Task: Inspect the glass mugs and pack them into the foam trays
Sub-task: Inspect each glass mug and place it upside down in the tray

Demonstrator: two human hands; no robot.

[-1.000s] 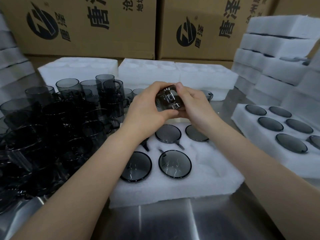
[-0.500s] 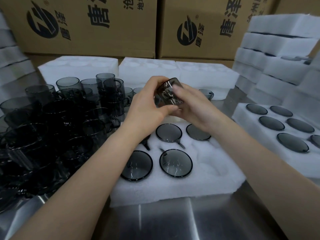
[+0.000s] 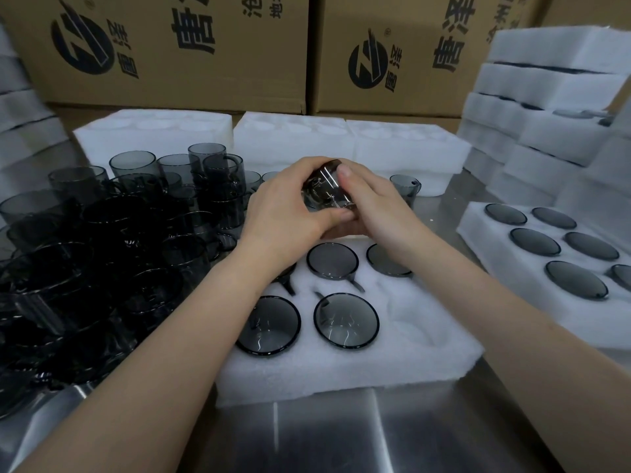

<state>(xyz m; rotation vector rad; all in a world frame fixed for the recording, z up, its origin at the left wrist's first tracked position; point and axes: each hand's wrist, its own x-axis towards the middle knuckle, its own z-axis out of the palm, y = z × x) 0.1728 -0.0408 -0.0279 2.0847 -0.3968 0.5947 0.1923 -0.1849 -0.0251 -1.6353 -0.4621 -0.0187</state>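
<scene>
**Both hands grip one mug above the near tray**

The right thumb's fingertip [image 3: 345, 171] presses on the upper edge of a smoky grey glass mug [image 3: 326, 186], and the left thumb lies along its lower side. The left hand [image 3: 286, 209] curls over the mug from the left and the right hand [image 3: 375, 206] wraps it from the right, so both grasp it. The mug is tilted in the air, over the far edge of the white foam tray [image 3: 341, 363] that lies nearest the person.

In that tray, four round grey mug bases [image 3: 346, 319] show in the pockets, with slim handles poking out beside two of them. A hollow pocket [image 3: 409, 319] sits at its near right corner.

Left of the tray stands a crowded cluster of loose grey glass mugs [image 3: 119, 233], upright and touching. Just beyond the tray, behind the right hand, stands a single upright grey mug [image 3: 404, 191].

Right of the tray lies a second white foam tray [image 3: 495, 254] with mug bases in its pockets. Beyond the tray lie white foam blocks [image 3: 290, 138], then brown printed cardboard boxes [image 3: 170, 63]. A tall stack of white foam trays [image 3: 546, 80] rises to its far right. Everything rests on a brushed steel table [image 3: 341, 438].
</scene>
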